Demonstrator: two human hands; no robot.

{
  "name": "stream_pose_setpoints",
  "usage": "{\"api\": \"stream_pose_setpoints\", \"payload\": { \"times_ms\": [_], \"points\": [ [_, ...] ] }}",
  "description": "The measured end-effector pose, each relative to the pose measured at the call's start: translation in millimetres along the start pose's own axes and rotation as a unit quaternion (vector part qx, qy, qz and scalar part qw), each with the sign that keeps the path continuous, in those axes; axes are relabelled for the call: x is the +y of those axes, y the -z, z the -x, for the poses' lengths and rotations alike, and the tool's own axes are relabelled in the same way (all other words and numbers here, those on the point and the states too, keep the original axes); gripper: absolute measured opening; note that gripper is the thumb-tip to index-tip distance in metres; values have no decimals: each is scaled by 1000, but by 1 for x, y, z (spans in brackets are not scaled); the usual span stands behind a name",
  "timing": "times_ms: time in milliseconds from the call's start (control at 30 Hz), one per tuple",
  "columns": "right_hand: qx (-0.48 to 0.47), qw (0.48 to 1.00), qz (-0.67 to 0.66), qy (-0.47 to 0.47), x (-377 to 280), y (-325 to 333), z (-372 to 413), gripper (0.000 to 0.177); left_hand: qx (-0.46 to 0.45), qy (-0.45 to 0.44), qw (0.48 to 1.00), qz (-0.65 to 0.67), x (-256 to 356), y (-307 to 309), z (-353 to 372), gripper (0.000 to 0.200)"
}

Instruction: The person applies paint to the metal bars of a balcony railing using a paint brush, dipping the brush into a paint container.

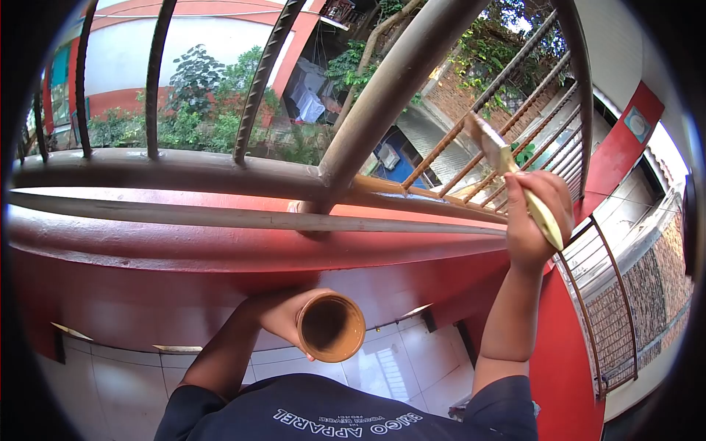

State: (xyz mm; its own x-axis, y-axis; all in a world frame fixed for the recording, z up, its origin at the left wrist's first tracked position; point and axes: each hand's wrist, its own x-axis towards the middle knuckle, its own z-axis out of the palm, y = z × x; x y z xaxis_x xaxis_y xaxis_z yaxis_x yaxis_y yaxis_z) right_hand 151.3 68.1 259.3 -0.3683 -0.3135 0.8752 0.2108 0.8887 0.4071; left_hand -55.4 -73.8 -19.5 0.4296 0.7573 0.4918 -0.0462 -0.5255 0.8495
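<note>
My left hand (283, 317) is wrapped round a cup (359, 328) close to my chest. The cup's rim and inner wall are coated in ochre-brown, and its inside is dark at the bottom. Raised at the right, my right hand (540, 217) grips a paintbrush (500, 153) by its pale yellowish handle. The brush's brown-tinted bristles point up and left, in front of the railing's bars. Below the brush runs the lower rail (412, 192), ochre-brown along this stretch and duller grey-brown to the left.
A thick slanting post (382, 103) and ribbed vertical bars (257, 81) rise from the railing. A long thin strip (184, 213) lies along the red ledge (220, 250). White floor tiles (434, 353) show below. Plants (191, 110) and a white wall stand beyond.
</note>
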Motion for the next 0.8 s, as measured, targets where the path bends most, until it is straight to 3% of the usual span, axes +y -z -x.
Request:
{"api": "stream_pose_setpoints", "payload": {
  "times_ms": [33, 100, 167, 233, 267, 367, 467, 567, 667, 800],
  "points": [
    [31, 998, 41, 46, 2, 1, -5, 18, 1, 0, 1000, -12, 0, 0, 0, 101],
    [-19, 996, 22, 82, -8, -3, 1, 22, 2, -10, 1000, 6, 0, -1, 0, 100],
    [-174, 975, 14, 135, -17, -6, 25, 23, -6, -5, 1000, 9, 0, 0, -1, 100],
    [-241, 962, -79, 97, -24, -6, 32, 21, -10, 8, 1000, -5, 0, 0, -1, 99],
    [-263, 954, -141, 27, -23, -3, 25, 20, -6, 5, 1000, 6, -1, 0, -1, 99],
    [-169, 985, -48, 4, 3, 4, -14, 16, -4, -4, 1000, 29, -4, -2, -1, 99],
    [-54, 992, 52, 101, 15, 4, -40, 18, -4, -13, 1000, 24, -1, -1, -1, 99],
    [-115, 978, 52, 168, -3, -5, -10, 20, -4, -4, 1000, 24, -1, -1, 1, 99],
    [-270, 948, -85, 146, -18, -1, 17, 22, -1, 9, 999, 45, -7, -2, 1, 99],
    [-160, 984, -68, 33, 11, 5, -22, 17, -3, 25, 996, 82, -11, -3, -1, 100]
  ]
}}
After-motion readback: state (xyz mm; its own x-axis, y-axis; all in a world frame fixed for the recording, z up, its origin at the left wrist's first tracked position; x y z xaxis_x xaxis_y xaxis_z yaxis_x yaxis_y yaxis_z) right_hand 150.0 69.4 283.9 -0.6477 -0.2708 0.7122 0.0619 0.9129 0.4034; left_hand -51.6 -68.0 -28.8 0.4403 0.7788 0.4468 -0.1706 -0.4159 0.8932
